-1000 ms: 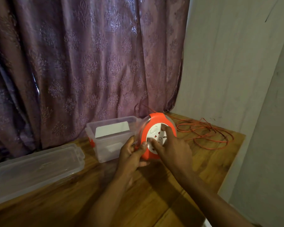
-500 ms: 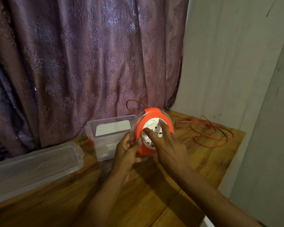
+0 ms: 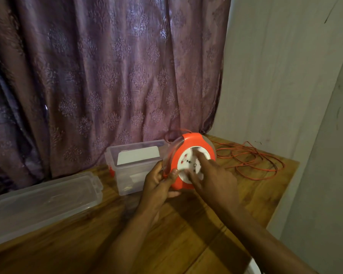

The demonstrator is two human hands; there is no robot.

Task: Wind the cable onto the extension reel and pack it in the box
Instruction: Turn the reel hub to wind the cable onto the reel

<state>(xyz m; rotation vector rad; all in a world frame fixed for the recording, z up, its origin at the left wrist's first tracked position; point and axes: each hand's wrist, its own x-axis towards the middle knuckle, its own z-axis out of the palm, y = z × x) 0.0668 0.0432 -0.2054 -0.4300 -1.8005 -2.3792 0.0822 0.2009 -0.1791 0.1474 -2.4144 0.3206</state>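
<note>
An orange extension reel [image 3: 194,142] with a white socket face stands on edge on the wooden table [image 3: 186,234]. My left hand [image 3: 159,184] grips its lower left rim. My right hand [image 3: 210,175] rests on the white face, fingers spread and pressed against it. A thin orange cable [image 3: 251,161] lies in loose loops on the table to the right, and a strand arcs over the top of the reel. Just left of the reel stands a clear plastic box [image 3: 135,167], open, with a white card inside.
The box's clear lid [image 3: 42,200] lies flat at the table's left. A patterned purple curtain [image 3: 107,76] hangs behind the table. A pale wall [image 3: 285,76] closes the right side, near the table's right edge.
My right hand has turned around the white face, its fingers shifting from the top toward the lower side. The cable loop above the reel has changed shape. My left hand keeps its hold.
</note>
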